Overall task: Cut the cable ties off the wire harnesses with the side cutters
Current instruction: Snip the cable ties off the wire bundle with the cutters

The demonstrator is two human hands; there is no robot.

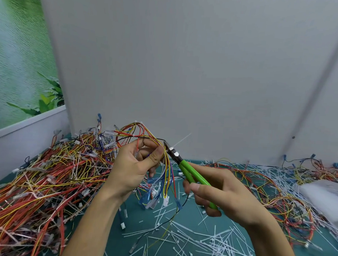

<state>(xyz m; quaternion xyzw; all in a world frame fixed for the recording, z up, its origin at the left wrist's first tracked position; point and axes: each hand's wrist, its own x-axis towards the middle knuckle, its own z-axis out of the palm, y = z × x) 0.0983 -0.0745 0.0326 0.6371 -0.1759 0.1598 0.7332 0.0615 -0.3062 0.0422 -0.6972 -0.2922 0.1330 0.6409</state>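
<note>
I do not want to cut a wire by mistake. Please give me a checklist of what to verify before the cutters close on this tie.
1. Hold: the left hand grips the harness, raised off the table: ok.
2. Tool: the right hand holds the side cutters by the green handles: ok.
3. Aim: the cutter tips sit at the cable tie, whose tail points up and to the right: ok.
4. Only the tie lies between the blades: cannot tell, the harness's wires run right beside the tips.
5. The left thumb is away from the blades: not ok, it lies close beside them.
</note>
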